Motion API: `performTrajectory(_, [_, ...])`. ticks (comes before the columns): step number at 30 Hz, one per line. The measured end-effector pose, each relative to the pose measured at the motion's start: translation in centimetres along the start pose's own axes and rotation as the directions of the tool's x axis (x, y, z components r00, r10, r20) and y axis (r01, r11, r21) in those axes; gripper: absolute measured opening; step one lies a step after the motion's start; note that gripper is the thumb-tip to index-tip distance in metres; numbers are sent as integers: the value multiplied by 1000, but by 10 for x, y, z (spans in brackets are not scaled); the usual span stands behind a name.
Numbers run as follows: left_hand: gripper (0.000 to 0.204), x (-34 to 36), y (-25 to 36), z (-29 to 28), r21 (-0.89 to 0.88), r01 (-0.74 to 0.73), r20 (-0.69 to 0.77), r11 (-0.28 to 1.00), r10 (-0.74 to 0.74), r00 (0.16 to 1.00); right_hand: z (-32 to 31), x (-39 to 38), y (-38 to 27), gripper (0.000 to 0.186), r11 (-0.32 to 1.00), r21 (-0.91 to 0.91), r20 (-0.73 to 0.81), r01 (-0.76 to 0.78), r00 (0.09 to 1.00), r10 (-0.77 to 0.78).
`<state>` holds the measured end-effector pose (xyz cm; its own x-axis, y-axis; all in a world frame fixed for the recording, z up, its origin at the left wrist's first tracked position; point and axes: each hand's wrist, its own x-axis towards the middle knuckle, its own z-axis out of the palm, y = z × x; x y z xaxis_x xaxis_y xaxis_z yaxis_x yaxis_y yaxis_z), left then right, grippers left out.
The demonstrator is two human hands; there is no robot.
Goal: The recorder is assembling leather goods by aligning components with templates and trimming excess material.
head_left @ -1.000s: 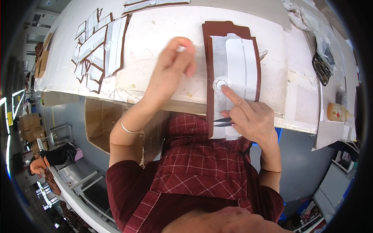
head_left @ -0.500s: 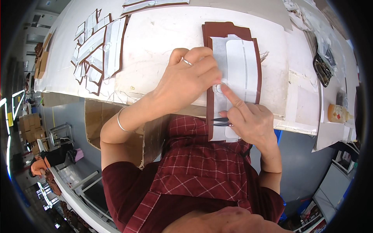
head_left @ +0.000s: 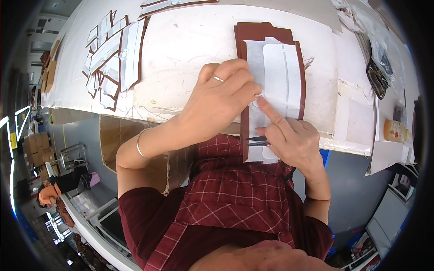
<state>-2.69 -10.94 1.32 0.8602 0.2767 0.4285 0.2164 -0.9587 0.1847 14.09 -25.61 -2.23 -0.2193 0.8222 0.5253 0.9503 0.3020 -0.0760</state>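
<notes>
A long brown panel [head_left: 301,90] with a white and pale-grey backing [head_left: 275,72] lies across the table's near edge, its near end overhanging toward my apron. My left hand [head_left: 228,92] is closed in a pinch at the panel's left side. Whatever its fingertips grip is small and mostly hidden. Just below them a round white ring [head_left: 254,103] shows on the backing. My right hand [head_left: 291,140] presses its extended index finger beside that ring. Its other fingers curl round a pair of dark-bladed snips [head_left: 258,141], the blades pointing left over the panel.
Similar brown-edged pieces [head_left: 108,58] lie in a loose pile at the table's left, with another panel [head_left: 176,4] at the far edge. Clear plastic bags [head_left: 361,22] and a small yellowish bottle [head_left: 394,131] are at the right. A cardboard box [head_left: 133,149] stands below the table.
My left hand's fingertips have shifted slightly at the ring, and the wrist sits a little lower. The right index finger stays pressed there. The view has moved slightly.
</notes>
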Motion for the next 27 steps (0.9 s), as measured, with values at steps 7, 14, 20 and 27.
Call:
performTrajectory(7, [11, 13, -10, -5, -9, -19, 113, 1000, 20, 993, -1, 0, -1, 40, 1000, 13, 9, -4, 1000, 4])
performTrajectory(14, [12, 10, -16, -7, -369, 222, 193, 903, -159, 968, -3, 2, -1, 44, 998, 52, 12, -24, 1000, 24])
performTrajectory(20, [13, 9, -9, -2, -204, 95, 134, 974, -68, 989, -1, 0, 1, 42, 999, 33, -21, -14, 1000, 15])
performTrajectory(27, [12, 9, -14, -4, -360, 191, 110, 913, -162, 981, 0, 0, 1, 43, 999, 42, -24, -9, 1000, 11])
